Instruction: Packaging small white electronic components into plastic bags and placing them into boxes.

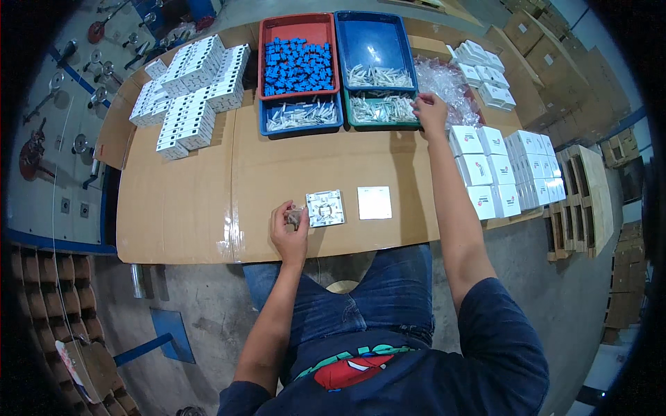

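My left hand rests near the table's front edge, closed on a small clear packet. Just right of it lies a square white switch base, and further right a plain white square cover plate. My right hand is stretched out to the far side, its fingers at the right end of the green tray, which holds several small clear packets. Whether it grips one is hidden by the fingers.
A red tray of blue parts, a blue tray and a small blue tray of packets line the back. Stacked white boxes lie at the left; more white boxes and clear bags at the right.
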`<move>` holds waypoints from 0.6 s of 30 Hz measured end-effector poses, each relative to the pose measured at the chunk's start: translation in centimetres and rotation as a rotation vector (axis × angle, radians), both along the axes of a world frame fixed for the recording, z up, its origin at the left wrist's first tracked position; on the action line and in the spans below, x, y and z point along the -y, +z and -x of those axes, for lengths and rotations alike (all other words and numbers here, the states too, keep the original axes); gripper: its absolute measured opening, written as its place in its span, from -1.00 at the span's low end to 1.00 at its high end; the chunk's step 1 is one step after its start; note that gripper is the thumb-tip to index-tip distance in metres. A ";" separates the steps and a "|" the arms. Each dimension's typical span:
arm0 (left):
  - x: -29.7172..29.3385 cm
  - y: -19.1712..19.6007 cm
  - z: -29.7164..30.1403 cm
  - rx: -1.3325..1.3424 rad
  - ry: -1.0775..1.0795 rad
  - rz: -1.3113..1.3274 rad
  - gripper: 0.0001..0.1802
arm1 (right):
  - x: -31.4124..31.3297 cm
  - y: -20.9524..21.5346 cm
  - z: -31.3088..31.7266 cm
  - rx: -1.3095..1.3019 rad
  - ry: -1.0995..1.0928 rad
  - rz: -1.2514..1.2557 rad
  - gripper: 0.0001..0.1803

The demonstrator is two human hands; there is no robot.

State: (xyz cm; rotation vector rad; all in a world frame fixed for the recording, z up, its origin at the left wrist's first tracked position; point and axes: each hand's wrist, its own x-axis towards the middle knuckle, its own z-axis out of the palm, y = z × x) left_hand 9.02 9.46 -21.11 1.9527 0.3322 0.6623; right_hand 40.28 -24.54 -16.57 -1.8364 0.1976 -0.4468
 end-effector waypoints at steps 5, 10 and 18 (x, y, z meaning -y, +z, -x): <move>-0.1 0.1 0.3 0.029 -0.013 -0.050 -0.63 | -2.7 1.5 6.1 -0.096 0.104 -0.251 -0.82; 0.0 -0.2 0.5 0.051 -0.022 -0.057 -0.59 | -8.3 0.0 13.4 -0.134 0.446 -0.225 -0.80; -0.1 -0.6 0.2 0.071 0.002 -0.073 -0.53 | -16.2 -0.3 21.0 -0.358 0.595 -0.325 -0.90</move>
